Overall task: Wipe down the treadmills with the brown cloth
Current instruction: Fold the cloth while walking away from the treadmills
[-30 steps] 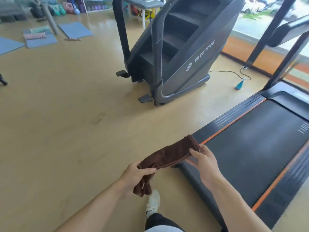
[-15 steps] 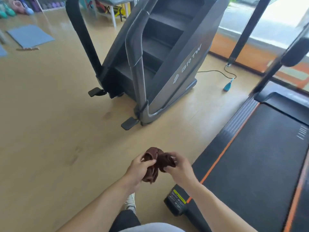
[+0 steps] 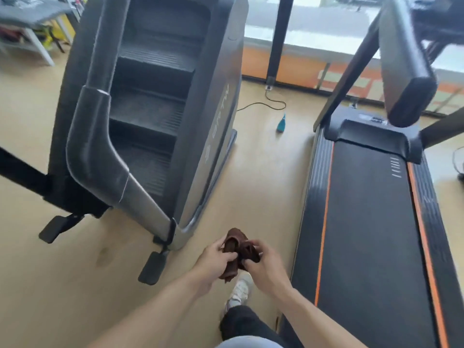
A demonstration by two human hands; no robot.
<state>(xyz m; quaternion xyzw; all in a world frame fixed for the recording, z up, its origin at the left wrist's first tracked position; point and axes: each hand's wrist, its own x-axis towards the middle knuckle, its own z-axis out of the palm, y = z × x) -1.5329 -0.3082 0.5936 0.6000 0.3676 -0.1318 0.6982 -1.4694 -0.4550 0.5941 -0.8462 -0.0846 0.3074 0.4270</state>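
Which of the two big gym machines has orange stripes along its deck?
The black treadmill on the right; the grey stair climber on the left has ribbed steps and no orange.

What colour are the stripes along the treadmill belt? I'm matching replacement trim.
Orange: one stripe on each side of the black belt of the treadmill, clearest in the head view.

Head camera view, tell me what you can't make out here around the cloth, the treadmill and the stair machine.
- Brown cloth: bunched between the left hand and right hand, so its size and fold are hidden.
- Treadmill: console cut off by the top edge; rear end cut off by the bottom edge.
- Stair machine: side lettering blurred, top out of frame.
- Teal object on the floor: too small to identify.
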